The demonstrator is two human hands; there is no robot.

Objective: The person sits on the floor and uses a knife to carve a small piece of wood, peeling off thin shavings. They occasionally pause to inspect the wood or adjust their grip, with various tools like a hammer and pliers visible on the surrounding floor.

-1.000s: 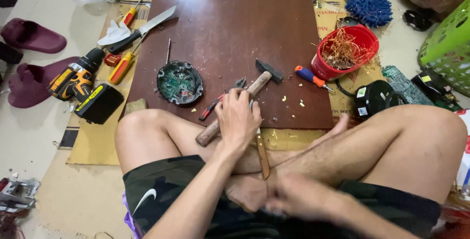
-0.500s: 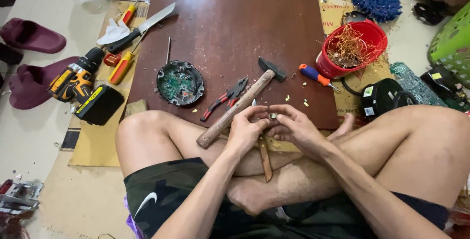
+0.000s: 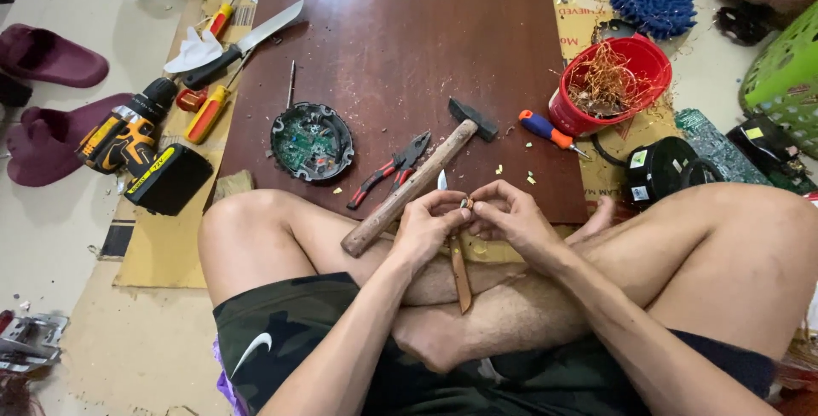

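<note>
L hand (image 3: pixel 426 230) & R hand (image 3: pixel 509 220) fingers pinching small metal part (image 3: pixel 466 204) together, above knife (image 3: pixel 458 262) on shin, hammer (image 3: pixel 417 179) just beside, pliers (image 3: pixel 392 169) on brown board (image 3: pixel 400 49)

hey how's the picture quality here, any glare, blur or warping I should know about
Head view: even, soft light, faint shadows; mild sheen on the brown board; sharp at the left hand and right hand, though the small piece they pinch is too tiny to identify; wide-angle stretching at the edges.
</note>
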